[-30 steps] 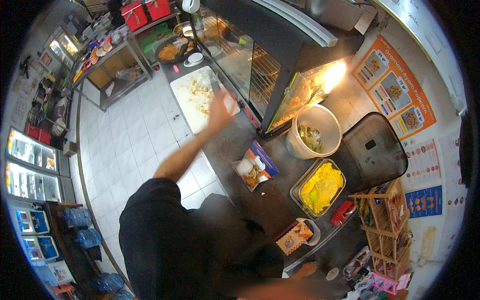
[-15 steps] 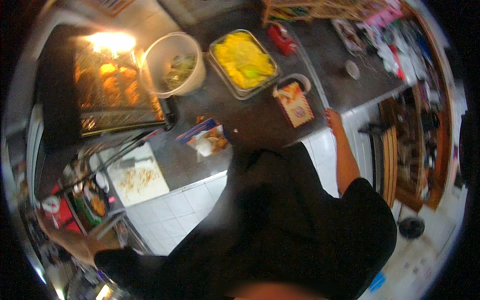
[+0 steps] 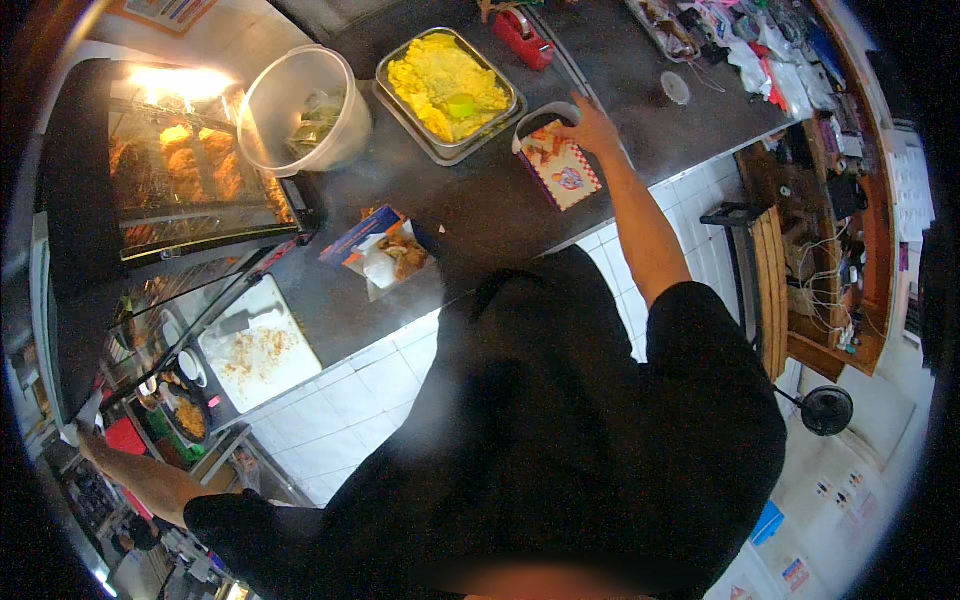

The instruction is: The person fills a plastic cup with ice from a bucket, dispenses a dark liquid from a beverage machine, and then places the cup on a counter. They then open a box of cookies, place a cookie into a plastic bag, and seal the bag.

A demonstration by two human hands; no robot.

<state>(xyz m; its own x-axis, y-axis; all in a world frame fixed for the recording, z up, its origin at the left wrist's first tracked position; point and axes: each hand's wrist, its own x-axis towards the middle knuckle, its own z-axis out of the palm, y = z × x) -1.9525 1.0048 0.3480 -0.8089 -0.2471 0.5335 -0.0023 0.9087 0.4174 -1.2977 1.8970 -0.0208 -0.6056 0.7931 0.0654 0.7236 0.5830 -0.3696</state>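
My right hand (image 3: pixel 597 132) reaches over the dark counter with thumb and forefinger apart. Its fingertips are at a white-rimmed round container (image 3: pixel 524 120) and the top of a printed carton (image 3: pixel 568 182) with a checked edge; whether they touch is unclear. Left of these, a metal tray (image 3: pixel 437 152) holds yellow food with a green scoop (image 3: pixel 461 106) in it. Out at the far left, my left hand (image 3: pixel 88 443) is beside a small white thing at the lower end of the warmer's glass door edge; its fingers are too dark and small to read.
A lit warmer (image 3: pixel 130 258) with fried pieces stands left, beside a translucent tub (image 3: pixel 345 125). Nearer are an open box (image 3: pixel 365 238) of food and a white cutting board (image 3: pixel 305 350) with crumbs and a cleaver. A red tape dispenser (image 3: pixel 522 40) lies behind; plastic bags (image 3: pixel 745 60) pile right.
My right hand has moved from the counter's front edge, forward and left, to the carton and round container. My left hand has stayed at the far left. The view has shifted slightly.
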